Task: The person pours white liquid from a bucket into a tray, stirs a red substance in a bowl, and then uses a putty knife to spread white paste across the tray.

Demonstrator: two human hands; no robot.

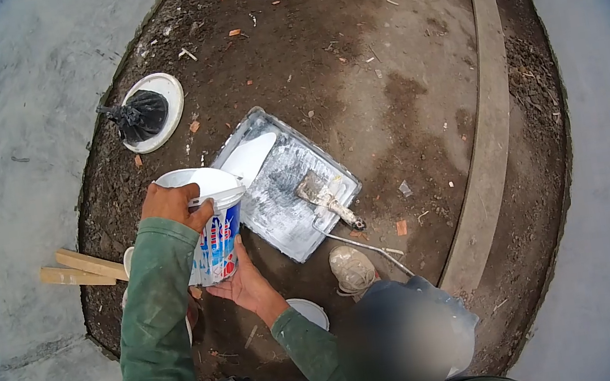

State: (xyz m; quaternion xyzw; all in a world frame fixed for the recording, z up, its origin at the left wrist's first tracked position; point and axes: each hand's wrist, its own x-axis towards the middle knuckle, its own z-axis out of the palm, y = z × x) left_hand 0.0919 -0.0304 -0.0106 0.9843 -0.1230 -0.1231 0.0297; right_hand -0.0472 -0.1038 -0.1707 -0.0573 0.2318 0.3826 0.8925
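My left hand (pixel 179 204) grips the rim of a white and blue paint bucket (pixel 212 244), which is tilted toward the tray. Under the lower side of the bucket, my right hand (pixel 242 280) supports it near its base. White paint (pixel 249 157) lies in a pool at the upper left part of the metal paint tray (pixel 281 186), beside the bucket's mouth. A paint-covered brush (pixel 330 201) rests on the tray's right part, its handle end by the tray edge.
A white lid (pixel 175 103) with a black plastic bag (pixel 143 117) is at upper left. Wooden pieces (pixel 80 268) lie left, a long board (pixel 479 141) right. Near my shoe (pixel 352 268) are a metal rod (pixel 369 246) and a white round lid (pixel 309 313).
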